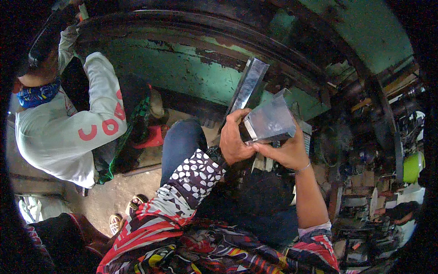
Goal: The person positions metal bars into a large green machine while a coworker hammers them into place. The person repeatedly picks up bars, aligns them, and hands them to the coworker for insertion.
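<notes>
Between my hands is a tapered sheet-metal piece (270, 119), grey and shiny, flaring toward its upper right end. My left hand (236, 142) is closed on its narrower, lower left end, thumb and fingers curved around the edge. Under its lower right side my right hand (288, 148) grips it, the thumb stretched toward my left hand and the fingers mostly hidden behind the metal. Just beyond my left hand, a long bright metal channel (250, 81) leans upward at a slant; the held piece and my hand hide its lower part.
At the left sits a person in a white long-sleeved shirt (54, 137), close to a red object (153, 137). A worn green metal wall (182, 66) with dark beams stands ahead. Cluttered dark metal parts (360, 182) and a lime-green object (413, 167) lie to the right.
</notes>
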Demonstrator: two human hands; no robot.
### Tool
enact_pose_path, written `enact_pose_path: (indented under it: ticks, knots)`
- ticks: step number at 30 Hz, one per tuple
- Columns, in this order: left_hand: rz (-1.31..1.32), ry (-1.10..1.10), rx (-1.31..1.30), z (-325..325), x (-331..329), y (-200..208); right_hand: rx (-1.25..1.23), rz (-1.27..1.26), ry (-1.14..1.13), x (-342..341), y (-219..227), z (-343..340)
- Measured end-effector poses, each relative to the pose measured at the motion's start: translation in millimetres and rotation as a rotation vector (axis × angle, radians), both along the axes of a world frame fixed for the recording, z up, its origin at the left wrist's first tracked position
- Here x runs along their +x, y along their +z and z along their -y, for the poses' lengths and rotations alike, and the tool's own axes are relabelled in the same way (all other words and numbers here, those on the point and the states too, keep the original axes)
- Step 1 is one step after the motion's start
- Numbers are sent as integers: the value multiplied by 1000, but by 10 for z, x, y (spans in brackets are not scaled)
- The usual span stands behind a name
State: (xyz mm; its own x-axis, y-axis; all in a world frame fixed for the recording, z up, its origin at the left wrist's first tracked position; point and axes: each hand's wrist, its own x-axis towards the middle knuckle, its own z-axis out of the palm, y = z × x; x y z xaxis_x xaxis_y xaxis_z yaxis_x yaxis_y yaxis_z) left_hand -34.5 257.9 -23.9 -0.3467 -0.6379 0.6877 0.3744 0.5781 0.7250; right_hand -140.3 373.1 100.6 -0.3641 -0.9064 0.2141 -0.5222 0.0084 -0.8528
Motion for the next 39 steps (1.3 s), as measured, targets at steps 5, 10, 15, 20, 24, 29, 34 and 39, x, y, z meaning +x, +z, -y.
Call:
enact_pose_path:
  ticks: [5, 10, 15, 20, 24, 29, 34, 39]
  knots:
    - [-87, -8, 31, -29, -72, -45, 59, 87, -61, -45, -114, -100]
    - [-51, 56, -11, -66, -42, -11, 100, 38, -63, -1, 5, -96]
    - [-30, 31, -52, -31, 9, 44, 75, 73, -45, 39, 53, -93]
    - [-29, 79, -90, -46, 0, 76, 119, 127, -74, 12, 7, -123]
    - [-38, 53, -88, -16, 3, 67, 144, 115, -64, 21, 50, -104]
    - [-44, 34, -90, -10, 22, 86, 118, 124, -59, 62, 74, -80]
    - [-49, 34, -89, -15, 7, 82, 150, 94, -78, -10, 14, -134]
    - [-32, 31, -87, -15, 19, 78, 137, 100, -78, -14, 3, -135]
